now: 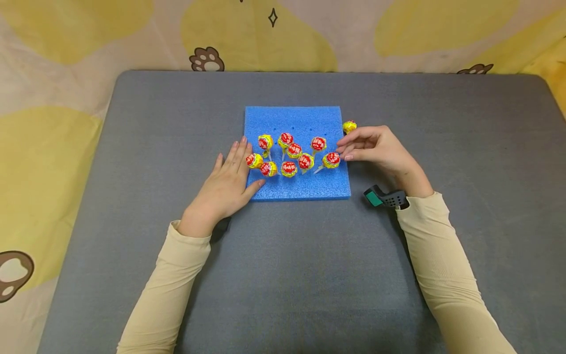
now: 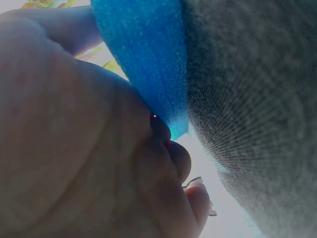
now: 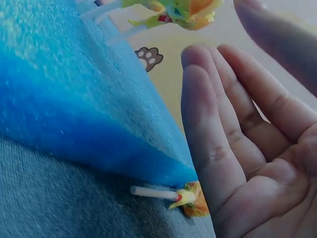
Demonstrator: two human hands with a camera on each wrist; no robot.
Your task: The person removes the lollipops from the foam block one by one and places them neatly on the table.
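Note:
A blue foam block (image 1: pixel 300 189) lies on the grey table, with several lollipops (image 1: pixel 289 168) in red and yellow wrappers standing in it on white sticks. My left hand (image 1: pixel 223 189) rests flat along the block's left edge, fingers straight, beside the leftmost lollipops. Over the right edge, my right hand (image 1: pixel 376 146) has its fingertips right by a tilted lollipop (image 1: pixel 331 160). In the right wrist view, nothing shows between the right thumb and the loosely bent fingers (image 3: pixel 199 94). Another lollipop (image 3: pixel 193 199) lies on the table against the block's right side, its white stick visible.
Small holes (image 1: pixel 293 128) show in the back part of the foam. The grey table (image 1: pixel 309 275) extends around the block, and a yellow patterned cloth (image 1: pixel 261 39) hangs behind it. A dark band with a green patch (image 1: pixel 375 198) is on the right wrist.

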